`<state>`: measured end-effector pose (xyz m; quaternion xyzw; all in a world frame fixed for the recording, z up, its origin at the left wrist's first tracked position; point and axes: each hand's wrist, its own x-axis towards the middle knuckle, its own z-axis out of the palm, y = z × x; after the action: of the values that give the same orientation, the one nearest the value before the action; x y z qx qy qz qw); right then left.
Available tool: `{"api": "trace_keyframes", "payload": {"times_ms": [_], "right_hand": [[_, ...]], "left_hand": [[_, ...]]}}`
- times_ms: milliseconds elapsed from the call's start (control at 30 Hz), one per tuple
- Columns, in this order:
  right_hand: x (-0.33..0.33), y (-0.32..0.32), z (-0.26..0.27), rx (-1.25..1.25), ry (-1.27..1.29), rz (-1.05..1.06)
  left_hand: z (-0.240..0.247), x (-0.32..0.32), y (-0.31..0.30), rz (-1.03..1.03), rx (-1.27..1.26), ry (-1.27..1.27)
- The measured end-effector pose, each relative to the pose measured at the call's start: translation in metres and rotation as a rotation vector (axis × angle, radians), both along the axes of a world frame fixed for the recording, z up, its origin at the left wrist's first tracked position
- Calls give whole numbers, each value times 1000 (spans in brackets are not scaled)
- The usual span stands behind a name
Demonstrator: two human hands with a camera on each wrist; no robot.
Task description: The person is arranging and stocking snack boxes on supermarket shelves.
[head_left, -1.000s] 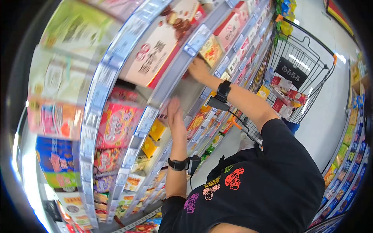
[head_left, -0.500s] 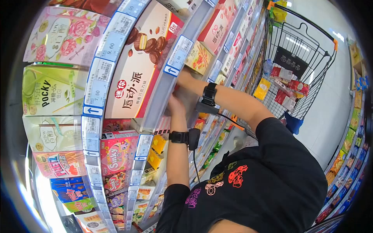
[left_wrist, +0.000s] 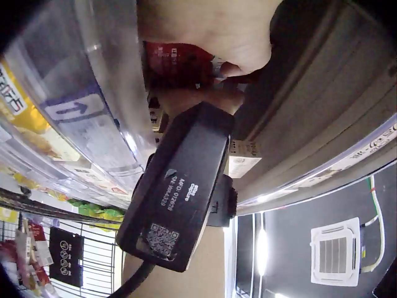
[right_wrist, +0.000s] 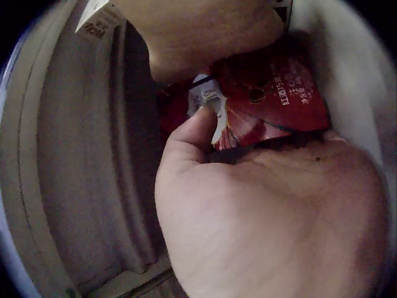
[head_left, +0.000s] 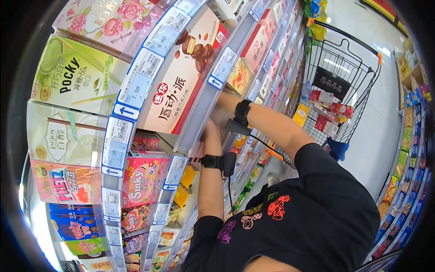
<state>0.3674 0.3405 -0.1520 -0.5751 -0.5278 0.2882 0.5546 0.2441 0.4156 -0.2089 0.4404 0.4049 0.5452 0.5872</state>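
Note:
Both hands reach into a shelf compartment, under the large lips-pie box (head_left: 176, 77) in the head view. Between them is a red snack packet (right_wrist: 279, 93) with white print. My right hand (right_wrist: 273, 217) grips its near edge, thumb on the printed face and the other fingers hidden behind it. From the opposite side, my left hand (right_wrist: 205, 37) holds the packet, its thumb curled at the edge in the left wrist view. A black wrist camera (left_wrist: 180, 192) on the right forearm covers part of that view. In the head view, shelf edges hide most of both hands.
Pocky boxes (head_left: 77, 77) and a pink Sinky pack (head_left: 142, 179) sit on the shelves to the left. Price-label rails (head_left: 140, 90) edge each level. A shopping cart (head_left: 344, 54) with several packages stands in the aisle, and another stocked shelf (head_left: 405, 149) runs along the far right.
My hands have moved deeper into the compartment and closer together; the left, flat and apart a second ago, now holds the packet. The head view has shifted slightly.

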Motion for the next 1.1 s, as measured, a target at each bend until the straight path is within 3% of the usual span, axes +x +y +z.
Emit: {"api": "trace_keyframes", "payload": {"times_ms": [267, 400, 500, 667, 767, 933, 1100], "right_hand": [[-2, 1, -2, -18, -33, -33], [-6, 5, -4, -19, -54, -54], [-12, 15, -6, -20, -90, -83], [-25, 34, -9, -44, -157, -131], [-28, 14, 12, -138, -9, -15], [-32, 20, 4, -58, -148, -92], [-37, 17, 6, -93, -33, -113]], "left_hand": [[14, 2, -10, -116, -32, -63], [57, 7, -52, -176, -61, -53], [50, -6, -48, -231, -43, 6], [95, -13, -99, -237, -222, -62], [101, -16, -103, -238, -223, -55], [103, -22, -106, -283, -192, 4], [104, -29, -106, -305, -154, 61]]}}
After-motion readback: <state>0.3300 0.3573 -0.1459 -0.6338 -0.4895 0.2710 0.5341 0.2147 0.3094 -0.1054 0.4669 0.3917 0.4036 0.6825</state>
